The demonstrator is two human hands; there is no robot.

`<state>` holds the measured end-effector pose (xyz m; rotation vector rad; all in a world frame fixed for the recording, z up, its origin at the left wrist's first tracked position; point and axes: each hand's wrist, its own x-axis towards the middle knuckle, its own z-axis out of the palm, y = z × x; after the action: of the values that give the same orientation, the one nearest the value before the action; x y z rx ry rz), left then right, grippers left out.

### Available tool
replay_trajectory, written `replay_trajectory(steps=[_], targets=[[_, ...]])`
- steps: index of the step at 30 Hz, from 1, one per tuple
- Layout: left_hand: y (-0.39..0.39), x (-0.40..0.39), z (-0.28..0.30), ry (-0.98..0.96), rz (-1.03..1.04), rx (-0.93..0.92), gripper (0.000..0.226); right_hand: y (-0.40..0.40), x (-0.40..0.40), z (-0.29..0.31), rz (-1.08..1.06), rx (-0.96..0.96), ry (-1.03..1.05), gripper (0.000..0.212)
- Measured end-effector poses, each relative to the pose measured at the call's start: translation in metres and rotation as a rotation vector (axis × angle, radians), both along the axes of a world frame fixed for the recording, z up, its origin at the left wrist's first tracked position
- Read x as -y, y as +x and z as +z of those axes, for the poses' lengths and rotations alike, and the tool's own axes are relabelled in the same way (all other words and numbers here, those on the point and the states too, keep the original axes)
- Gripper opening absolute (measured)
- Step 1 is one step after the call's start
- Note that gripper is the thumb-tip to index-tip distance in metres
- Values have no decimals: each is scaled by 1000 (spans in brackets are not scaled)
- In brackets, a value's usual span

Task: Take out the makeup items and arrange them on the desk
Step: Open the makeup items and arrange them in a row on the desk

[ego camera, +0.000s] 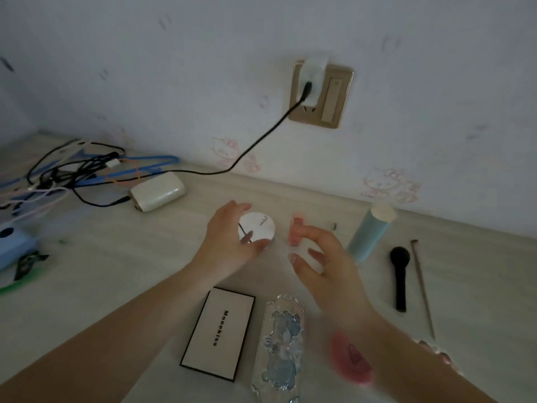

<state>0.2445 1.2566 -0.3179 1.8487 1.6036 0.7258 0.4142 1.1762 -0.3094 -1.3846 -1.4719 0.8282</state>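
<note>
My left hand grips a round white compact from its left side, fingers and thumb curled round its edge. My right hand hovers just right of it with relaxed, spread fingers that hold nothing. A small pink item lies partly hidden behind the right fingers. On the pale desk near me lie a white black-edged palette box, a clear embossed blue-patterned case and a pink puff. To the right lie a light blue bottle, a black brush and a thin brush.
A tangle of cables and a white power bank lie at the back left. A black cord runs up to the wall socket. A blue object sits at the left edge. The wall borders the desk's far side.
</note>
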Motion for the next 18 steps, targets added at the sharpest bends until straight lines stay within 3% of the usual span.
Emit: replay_trajectory(steps=[3,6,8,13,18], targets=[[5,-13,-20,-17,-65,-196,83,1,-3,-7,21,39,55,42],[6,-15,-30,40,-69,-287,70,-1,-3,-11,42,60,95,43],[4,-12,-31,37,-57,-228,67,-2,-1,-12,52,94,114,42],[-7,32,-7,23,-134,19,85,-10,20,-2,77,236,117,40],[-22,100,31,-34,-231,300,83,-21,59,18,100,304,127,33]])
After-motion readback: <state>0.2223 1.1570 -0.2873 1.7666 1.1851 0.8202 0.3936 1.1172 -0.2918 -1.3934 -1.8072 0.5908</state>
